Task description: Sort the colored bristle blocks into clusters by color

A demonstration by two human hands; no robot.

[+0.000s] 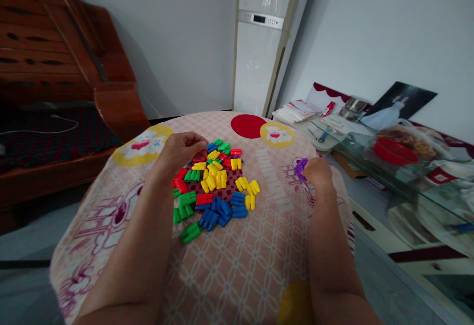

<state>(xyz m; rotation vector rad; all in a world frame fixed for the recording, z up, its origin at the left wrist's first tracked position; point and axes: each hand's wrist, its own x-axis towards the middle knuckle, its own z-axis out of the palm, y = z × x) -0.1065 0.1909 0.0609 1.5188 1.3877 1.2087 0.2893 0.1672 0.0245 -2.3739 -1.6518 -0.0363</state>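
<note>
A pile of small plastic pieces (pixel 215 182) in red, green, yellow and blue lies in the middle of a round table covered by a pink patterned cloth (pixel 237 261). My left hand (pixel 181 149) rests at the pile's far left edge, fingers curled and pinched over the red and blue pieces there; what they hold, if anything, is hidden. My right hand (pixel 316 172) sits to the right of the pile, closed on a purple piece (pixel 300 168) that sticks out past the fingers.
A dark wooden sofa (pixel 66 83) stands at the left behind the table. A tall white air-conditioner unit (pixel 259 43) stands against the back wall. At the right is a glass table (pixel 407 167) with a red bowl (pixel 394 151), papers and a framed photo.
</note>
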